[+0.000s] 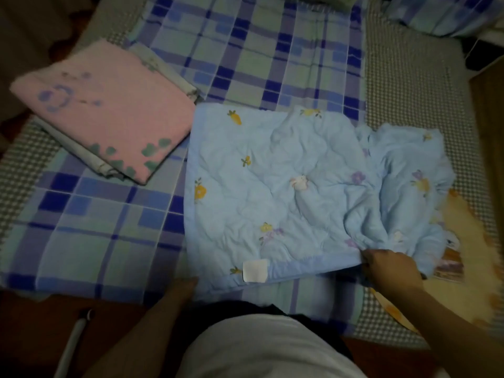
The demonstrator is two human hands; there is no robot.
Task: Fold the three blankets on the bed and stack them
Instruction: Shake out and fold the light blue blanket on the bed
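Note:
A light blue quilted blanket (278, 192) with small flower and carrot prints lies partly folded on the bed, its right part bunched in wrinkles (406, 186). My right hand (390, 268) pinches its near edge at the lower right. My left hand (182, 287) rests at the blanket's near left corner, fingers mostly hidden under the fabric. At the far left a folded pink blanket (109, 107) lies on top of a folded white one (79, 151), whose edges stick out beneath it.
The bed carries a blue, green and purple plaid sheet (259, 50) over a checked mattress cover (409, 85). A yellow-orange patterned cloth (463, 241) lies at the right edge. A pillow (447, 15) sits far right. A white stick-like object (73, 345) is at lower left.

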